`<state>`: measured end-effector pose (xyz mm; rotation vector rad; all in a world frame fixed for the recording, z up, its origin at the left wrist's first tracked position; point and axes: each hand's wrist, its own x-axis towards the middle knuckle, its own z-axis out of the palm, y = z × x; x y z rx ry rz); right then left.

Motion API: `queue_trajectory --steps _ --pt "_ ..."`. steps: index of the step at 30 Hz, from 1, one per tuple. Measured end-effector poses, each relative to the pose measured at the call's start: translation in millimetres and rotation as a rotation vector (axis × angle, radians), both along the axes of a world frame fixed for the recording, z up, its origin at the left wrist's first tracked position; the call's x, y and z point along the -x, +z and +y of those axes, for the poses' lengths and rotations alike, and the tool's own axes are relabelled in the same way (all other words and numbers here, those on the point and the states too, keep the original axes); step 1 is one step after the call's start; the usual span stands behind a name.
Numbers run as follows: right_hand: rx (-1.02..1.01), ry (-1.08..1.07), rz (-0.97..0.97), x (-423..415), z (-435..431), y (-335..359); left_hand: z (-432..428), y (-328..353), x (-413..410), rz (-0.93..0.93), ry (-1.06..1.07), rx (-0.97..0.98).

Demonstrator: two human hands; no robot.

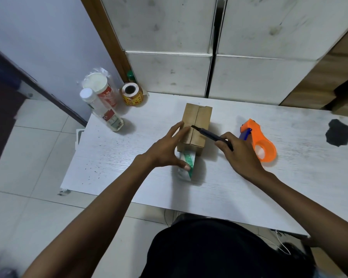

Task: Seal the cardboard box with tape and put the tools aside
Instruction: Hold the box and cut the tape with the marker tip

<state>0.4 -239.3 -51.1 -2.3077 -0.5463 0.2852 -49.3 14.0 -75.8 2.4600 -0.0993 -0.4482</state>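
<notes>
Bracing the brown cardboard box [197, 125], left hand [165, 151] splayed; right hand [239, 151] grips cutter [211, 135].

No legible text: red labels on the two bottles [103, 105] and print on the yellow roll [131, 94] too blurred to read.

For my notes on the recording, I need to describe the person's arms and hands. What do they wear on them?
Both forearms are bare up to the edge of the picture: no sleeves show. The left hand and the right hand have no gloves, and I see no rings, watch or bracelet on either wrist. The fingernails look short and plain. Lower in the view, dark clothing covers the body.
</notes>
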Motion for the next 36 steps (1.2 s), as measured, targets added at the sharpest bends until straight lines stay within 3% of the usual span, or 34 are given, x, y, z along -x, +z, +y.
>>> queue_trajectory --steps 13,22,36 --pt "0.087 0.272 -0.122 28 -7 6 6 0 4 -0.004 -0.054 -0.103" --pt "0.104 0.288 -0.195 33 16 4 3 3 4 0.005 -0.073 -0.158" --pt "0.236 0.268 -0.295 35 10 1 3 4 4 0.032 -0.066 -0.092"
